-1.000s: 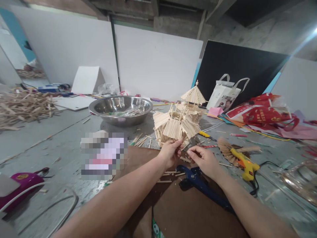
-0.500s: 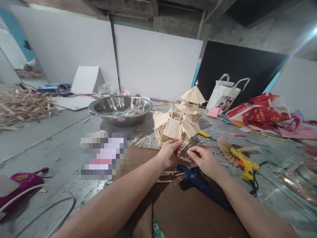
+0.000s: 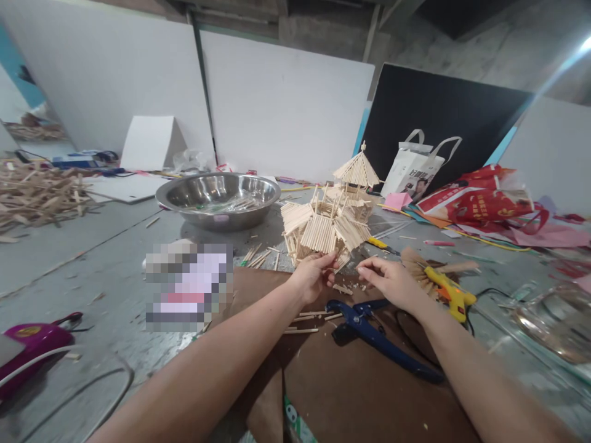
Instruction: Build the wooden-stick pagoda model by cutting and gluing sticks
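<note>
The right grip (image 3: 386,280) has moved away from the left grip (image 3: 313,278), so only the left seems to steady the stick model (image 3: 320,231), just beyond it. Both look narrow; whether they hold something, I cannot tell.

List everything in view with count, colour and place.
Stick model: one, pale, centre
Sheet: one, brown, front
Hand tool: one, blue, on sheet
Sticks: several, pale, on sheet
Glue gun: one, yellow, right
Cutter: one, yellow, beside model
Basin: one, silver, centre-left
Woodpile: one, tan, far left
Device: one, purple, front left
Pixelated patch: one, mixed, left
Bags: at least two, white and red, right
Paper: several pieces, pink, right
Vessel: one, transparent, far right
Boards: several, white and black, back
Left hand: one, bare, at model
Right hand: one, bare, right of model
</note>
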`<state>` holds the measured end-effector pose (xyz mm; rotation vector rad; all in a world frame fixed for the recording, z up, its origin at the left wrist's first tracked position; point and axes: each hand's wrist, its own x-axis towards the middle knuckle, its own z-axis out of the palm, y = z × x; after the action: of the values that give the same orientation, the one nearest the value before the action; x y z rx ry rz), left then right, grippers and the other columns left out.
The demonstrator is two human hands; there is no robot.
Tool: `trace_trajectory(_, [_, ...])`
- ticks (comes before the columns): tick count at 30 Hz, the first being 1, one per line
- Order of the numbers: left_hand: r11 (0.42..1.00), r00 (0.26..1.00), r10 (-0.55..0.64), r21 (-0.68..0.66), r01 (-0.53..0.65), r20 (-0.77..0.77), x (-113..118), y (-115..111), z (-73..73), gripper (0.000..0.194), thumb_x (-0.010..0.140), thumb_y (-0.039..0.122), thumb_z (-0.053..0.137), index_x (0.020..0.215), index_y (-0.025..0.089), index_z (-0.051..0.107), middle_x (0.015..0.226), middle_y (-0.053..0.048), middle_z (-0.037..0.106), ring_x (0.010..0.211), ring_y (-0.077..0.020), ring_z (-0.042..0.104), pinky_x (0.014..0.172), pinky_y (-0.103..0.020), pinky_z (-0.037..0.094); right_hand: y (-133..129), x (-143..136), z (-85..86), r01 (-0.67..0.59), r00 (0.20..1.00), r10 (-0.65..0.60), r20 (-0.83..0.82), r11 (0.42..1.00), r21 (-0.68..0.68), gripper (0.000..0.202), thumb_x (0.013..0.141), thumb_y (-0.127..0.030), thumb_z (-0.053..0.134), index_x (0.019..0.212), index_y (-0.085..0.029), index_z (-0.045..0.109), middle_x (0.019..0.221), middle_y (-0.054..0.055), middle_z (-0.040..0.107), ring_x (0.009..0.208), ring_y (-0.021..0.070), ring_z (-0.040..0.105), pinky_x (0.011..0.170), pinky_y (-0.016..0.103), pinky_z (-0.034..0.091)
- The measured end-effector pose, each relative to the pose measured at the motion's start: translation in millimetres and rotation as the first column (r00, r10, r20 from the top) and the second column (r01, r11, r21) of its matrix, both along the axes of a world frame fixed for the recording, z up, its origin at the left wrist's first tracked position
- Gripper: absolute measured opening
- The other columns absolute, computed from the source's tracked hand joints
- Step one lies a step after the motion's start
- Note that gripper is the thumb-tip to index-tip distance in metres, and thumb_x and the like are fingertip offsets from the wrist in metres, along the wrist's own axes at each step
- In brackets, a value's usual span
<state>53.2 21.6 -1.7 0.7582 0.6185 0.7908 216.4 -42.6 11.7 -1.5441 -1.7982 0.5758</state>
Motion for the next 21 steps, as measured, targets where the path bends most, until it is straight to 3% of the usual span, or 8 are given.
trace_trajectory(5, [0.995,0.994,-0.086,0.041,0.089,-0.066,-5.1,-0.4,0.6,0.015,0.067,0.026,0.059,0.062,0.014,0.049,0.051,0.004,0.052,0.034,-0.0052,0.041,0.034,-0.017,0.028,2.8,11.4,1.0,-0.004,0.991,0.014,0.135,0.997,-0.072,0.025,0.076,-0.036,0.044,0.088,-0.019,0.058,0.080,0.002,0.063,0.067,0.0144,0.057,0.060,0.026,0.042])
trace_trajectory(9, [0.956,0.917,-0.142,0.187,0.224,-0.374,-20.5,3.7,8.3,0.018,0.064,0.031,0.060,0.062,0.015,0.052,0.050,0.003,0.053,0.033,-0.0048,0.039,0.034,-0.017,0.023,4.0,6.3,-0.7,-0.015,0.954,0.043,0.297,0.995,-0.095,0.021,0.076,-0.030,0.044,0.084,-0.020,0.060,0.081,0.002,0.064,0.074,0.0164,0.057,0.065,0.028,0.040])
trace_trajectory(11, [0.875,0.802,-0.070,0.351,0.335,-0.593,-29.6,7.8,14.3,0.019,0.064,0.032,0.057,0.057,0.015,0.053,0.047,0.003,0.052,0.033,-0.0054,0.037,0.035,-0.018,0.022,2.0,-1.4,-1.8,-0.020,0.918,0.060,0.391,0.994,-0.105,0.020,0.075,-0.030,0.044,0.082,-0.022,0.061,0.081,0.002,0.064,0.076,0.0175,0.057,0.066,0.029,0.039])
trace_trajectory(13, [0.722,0.654,0.091,0.502,0.476,-0.751,-37.8,11.8,19.3,0.018,0.063,0.026,0.056,0.048,0.016,0.053,0.041,0.003,0.049,0.034,-0.0065,0.037,0.038,-0.019,0.023,-2.5,-10.9,-2.1,-0.042,0.880,0.090,0.467,0.993,-0.113,0.021,0.076,-0.032,0.044,0.085,-0.023,0.061,0.083,0.003,0.064,0.077,0.0183,0.056,0.065,0.029,0.038])
trace_trajectory(16, [0.509,0.493,0.309,0.579,0.637,-0.814,-46.1,14.8,21.7,0.018,0.057,0.015,0.055,0.039,0.018,0.052,0.038,0.002,0.048,0.038,-0.0085,0.038,0.043,-0.020,0.025,-10.9,-23.9,-1.2,-0.122,0.832,0.181,0.525,0.982,-0.145,0.027,0.073,-0.040,0.048,0.091,-0.023,0.059,0.089,0.005,0.062,0.083,0.0201,0.055,0.068,0.029,0.037])
trace_trajectory(18, [0.445,0.430,0.403,0.584,0.679,-0.808,-48.2,14.3,19.9,0.019,0.054,0.012,0.054,0.038,0.019,0.052,0.039,0.001,0.048,0.040,-0.0102,0.039,0.046,-0.022,0.027,-14.8,-29.4,-0.7,-0.170,0.804,0.245,0.541,0.968,-0.185,0.035,0.070,-0.046,0.051,0.094,-0.023,0.058,0.091,0.007,0.061,0.085,0.0216,0.054,0.070,0.030,0.037])
trace_trajectory(21, [0.419,0.346,0.456,0.540,0.730,-0.820,-48.2,12.2,16.4,0.019,0.054,0.013,0.055,0.037,0.020,0.051,0.040,-0.001,0.046,0.043,-0.0136,0.042,0.050,-0.024,0.030,-16.7,-32.4,-1.2,-0.199,0.783,0.294,0.548,0.953,-0.227,0.037,0.068,-0.047,0.052,0.095,-0.022,0.057,0.090,0.007,0.061,0.083,0.0220,0.054,0.068,0.030,0.037])
